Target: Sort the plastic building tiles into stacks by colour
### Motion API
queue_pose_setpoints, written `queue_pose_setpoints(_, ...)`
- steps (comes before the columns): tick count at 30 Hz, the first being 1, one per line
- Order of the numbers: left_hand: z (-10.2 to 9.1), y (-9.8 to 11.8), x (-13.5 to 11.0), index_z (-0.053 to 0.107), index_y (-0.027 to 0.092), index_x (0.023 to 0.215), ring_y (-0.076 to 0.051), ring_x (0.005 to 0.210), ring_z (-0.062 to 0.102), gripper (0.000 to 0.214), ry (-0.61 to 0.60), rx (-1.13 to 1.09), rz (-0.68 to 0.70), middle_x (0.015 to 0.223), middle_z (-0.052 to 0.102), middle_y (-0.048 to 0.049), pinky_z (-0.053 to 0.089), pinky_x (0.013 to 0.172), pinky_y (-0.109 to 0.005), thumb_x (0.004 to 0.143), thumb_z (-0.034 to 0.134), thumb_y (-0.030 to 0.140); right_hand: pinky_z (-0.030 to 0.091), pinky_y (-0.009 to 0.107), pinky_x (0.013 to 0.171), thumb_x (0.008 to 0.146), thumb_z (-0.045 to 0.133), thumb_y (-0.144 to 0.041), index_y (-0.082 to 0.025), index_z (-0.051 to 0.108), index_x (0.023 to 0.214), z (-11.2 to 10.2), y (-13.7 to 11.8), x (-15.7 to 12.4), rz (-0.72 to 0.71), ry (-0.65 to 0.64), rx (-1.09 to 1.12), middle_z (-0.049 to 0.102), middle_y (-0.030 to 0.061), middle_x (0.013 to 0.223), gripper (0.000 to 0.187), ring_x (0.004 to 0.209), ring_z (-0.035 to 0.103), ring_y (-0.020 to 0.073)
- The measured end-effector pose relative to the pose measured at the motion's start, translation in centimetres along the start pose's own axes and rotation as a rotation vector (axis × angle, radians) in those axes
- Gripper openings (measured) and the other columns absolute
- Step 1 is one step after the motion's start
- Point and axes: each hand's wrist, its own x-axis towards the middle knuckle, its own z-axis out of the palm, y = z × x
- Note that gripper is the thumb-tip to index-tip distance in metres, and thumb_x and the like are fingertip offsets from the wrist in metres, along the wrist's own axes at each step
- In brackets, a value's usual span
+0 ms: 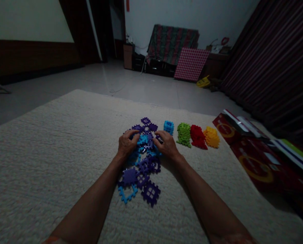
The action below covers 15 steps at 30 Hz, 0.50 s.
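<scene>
Purple and light blue plastic interlocking tiles with notched edges lie in a loose heap on the pale quilted mat (65, 145). At the heap's left side is my left hand (127, 144), its fingers curled and thumb against a light blue tile (143, 139). My right hand (167, 146) reaches in from the other side, thumb and fingers apart beside a purple tile (150, 143). Nearer to me lie a solid purple tile (129, 176), a purple window tile (150, 193) and a light blue open frame (127, 194). Some tiles are partly hidden behind my hands.
Right of the heap stand stacks of tiles: light blue (168, 127), green (184, 134), red (198, 136) and yellow (211, 137). Dark red boxes (255, 166) lie along the mat's right edge. A cloth-covered cabinet (173, 44) stands across the tiled floor (95, 78).
</scene>
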Motion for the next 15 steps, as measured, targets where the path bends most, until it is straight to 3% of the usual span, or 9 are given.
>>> queue_pose_setpoints(5,-0.2,-0.3,0.2,0.077,0.020,0.093,-0.022,0.101,0.069,0.024,-0.017,0.015,-0.019,0.103,0.077,-0.0053,0.053,0.096,-0.035,0.080,0.059,0.028,0.045,0.044,0.102,0.087,0.060,-0.029,-0.020,0.067,0.108,1.7,1.0,-0.6,-0.001,-0.063,0.064,0.069,0.0118,0.116,0.023,0.113,0.059,0.0265)
queue_pose_setpoints(15,-1.4,-1.9,1.3,0.077,0.019,0.099,-0.024,0.103,0.068,0.030,-0.051,0.204,0.029,0.106,0.076,-0.0067,0.052,0.099,-0.035,0.077,0.057,0.024,0.046,0.043,0.104,0.089,0.054,-0.025,-0.019,0.063,0.111,4.1,-2.2,-0.4,-0.072,-0.070,0.211,0.066,0.0131,0.117,0.025,0.114,0.058,0.0247)
